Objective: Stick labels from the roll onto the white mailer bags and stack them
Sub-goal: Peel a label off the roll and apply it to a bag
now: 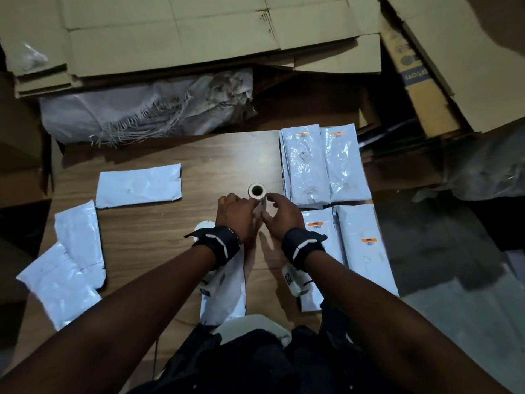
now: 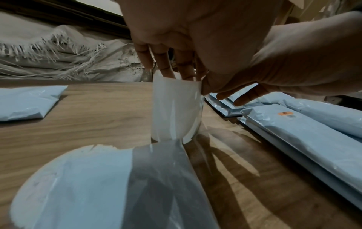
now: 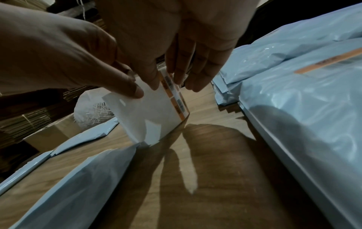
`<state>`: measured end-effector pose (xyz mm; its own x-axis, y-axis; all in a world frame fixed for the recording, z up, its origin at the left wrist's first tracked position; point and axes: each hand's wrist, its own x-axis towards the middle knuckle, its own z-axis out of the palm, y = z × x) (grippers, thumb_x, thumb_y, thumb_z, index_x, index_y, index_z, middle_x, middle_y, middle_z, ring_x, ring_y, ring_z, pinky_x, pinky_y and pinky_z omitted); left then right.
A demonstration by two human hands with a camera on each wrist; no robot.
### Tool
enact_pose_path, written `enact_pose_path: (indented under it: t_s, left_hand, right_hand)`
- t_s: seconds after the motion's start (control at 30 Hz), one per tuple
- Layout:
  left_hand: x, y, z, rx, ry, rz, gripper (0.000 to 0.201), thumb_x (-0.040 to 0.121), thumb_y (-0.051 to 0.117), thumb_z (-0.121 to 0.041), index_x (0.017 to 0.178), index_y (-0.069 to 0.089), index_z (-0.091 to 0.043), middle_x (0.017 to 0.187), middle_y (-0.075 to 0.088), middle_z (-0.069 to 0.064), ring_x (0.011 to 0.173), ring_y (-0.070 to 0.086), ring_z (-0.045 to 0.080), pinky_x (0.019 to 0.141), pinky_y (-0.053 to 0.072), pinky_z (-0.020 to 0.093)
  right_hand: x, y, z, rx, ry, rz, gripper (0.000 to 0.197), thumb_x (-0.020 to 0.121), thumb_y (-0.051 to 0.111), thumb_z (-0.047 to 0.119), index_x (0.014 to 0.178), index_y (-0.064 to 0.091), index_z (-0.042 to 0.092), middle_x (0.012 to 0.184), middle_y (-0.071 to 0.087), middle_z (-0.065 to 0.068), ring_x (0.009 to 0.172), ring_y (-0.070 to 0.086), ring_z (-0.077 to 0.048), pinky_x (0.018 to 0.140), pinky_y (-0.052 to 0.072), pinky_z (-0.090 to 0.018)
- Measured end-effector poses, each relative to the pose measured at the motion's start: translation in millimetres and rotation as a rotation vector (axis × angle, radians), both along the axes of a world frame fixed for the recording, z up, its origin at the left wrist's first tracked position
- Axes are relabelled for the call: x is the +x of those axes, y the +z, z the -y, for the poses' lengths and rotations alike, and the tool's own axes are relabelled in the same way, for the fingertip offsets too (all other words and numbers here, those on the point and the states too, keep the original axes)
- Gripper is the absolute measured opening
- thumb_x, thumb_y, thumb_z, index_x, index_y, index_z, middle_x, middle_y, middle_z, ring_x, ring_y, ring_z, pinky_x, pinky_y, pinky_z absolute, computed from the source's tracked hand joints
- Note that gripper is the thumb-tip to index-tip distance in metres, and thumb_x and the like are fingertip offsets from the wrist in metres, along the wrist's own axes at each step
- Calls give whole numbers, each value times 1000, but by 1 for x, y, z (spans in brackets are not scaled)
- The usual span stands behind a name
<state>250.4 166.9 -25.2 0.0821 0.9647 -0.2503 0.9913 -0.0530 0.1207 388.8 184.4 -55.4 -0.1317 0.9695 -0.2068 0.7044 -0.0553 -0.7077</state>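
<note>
**Both hands at the upright label roll**

The roll [image 1: 257, 194] stands on end near the middle of the wooden surface [image 1: 159, 231], its hollow core facing up. The left hand [image 1: 234, 213] is at its left side and the right hand [image 1: 284, 214] at its right. In the right wrist view the right thumb and forefinger pinch the loose white backing strip [image 3: 149, 111] beside a column of orange labels [image 3: 176, 99]; the other fingers [image 3: 197, 72] hang straight. In the left wrist view the left fingers [image 2: 166, 65] reach down behind the strip and touch it; whether they grip it cannot be told.

An unlabelled bag [image 1: 224, 291] lies under the left wrist at the near edge. Three more plain bags lie on the left: one flat [image 1: 139, 186] and two overlapping [image 1: 71, 257]. On the right, labelled bags sit in stacks: two stacks side by side at the far edge [image 1: 324, 166] and two nearer [image 1: 360, 243], each top bag with an orange label.

Flattened cardboard [image 1: 176, 32] and a frayed woven sack [image 1: 147, 106] lie beyond the surface.
</note>
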Motion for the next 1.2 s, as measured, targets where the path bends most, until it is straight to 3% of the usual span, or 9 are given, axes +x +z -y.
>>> enact_pose_path:
  t_s: [0.33, 0.5, 0.7, 0.9, 1.2]
  left_hand:
    - [-11, 6, -8, -71, -135, 30, 47, 93, 49, -28, 138, 46, -40, 119, 59, 3, 115, 44, 31, 92, 31, 39]
    - [-15, 5, -11, -53, -180, -15, 41, 96, 46, -33, 137, 49, -41, 123, 58, 3, 117, 43, 30, 95, 30, 38]
    - [-20, 5, -15, -50, -247, -51, 43, 95, 47, -31, 136, 48, -43, 122, 57, 2, 117, 44, 29, 96, 32, 40]
    - [-27, 0, -14, -50, -254, -48, 42, 95, 47, -33, 135, 48, -45, 118, 58, 1, 118, 44, 28, 96, 32, 39]
    - [-29, 0, -20, -28, -307, -56, 41, 95, 49, -32, 134, 51, -45, 117, 57, 0, 119, 44, 28, 98, 30, 39]
  right_hand:
    - [-5, 1, -5, -21, 0, 185, 33, 85, 61, 44, 113, 70, 30, 107, 73, 2, 102, 65, -21, 83, 52, -31]
    - [-7, 3, -3, -34, 24, 250, 31, 89, 57, 42, 115, 69, 30, 110, 72, -2, 107, 63, -25, 86, 51, -33]
    - [-8, 6, -1, -38, 25, 287, 29, 91, 54, 36, 113, 70, 30, 107, 72, -5, 104, 63, -28, 81, 49, -33]
    - [-11, 8, 2, -55, 2, 265, 32, 89, 54, 47, 111, 70, 32, 101, 73, -1, 98, 65, -25, 78, 52, -32]
    - [-10, 11, 1, -38, 63, 327, 30, 92, 51, 44, 112, 70, 31, 104, 73, -2, 101, 64, -27, 78, 49, -32]
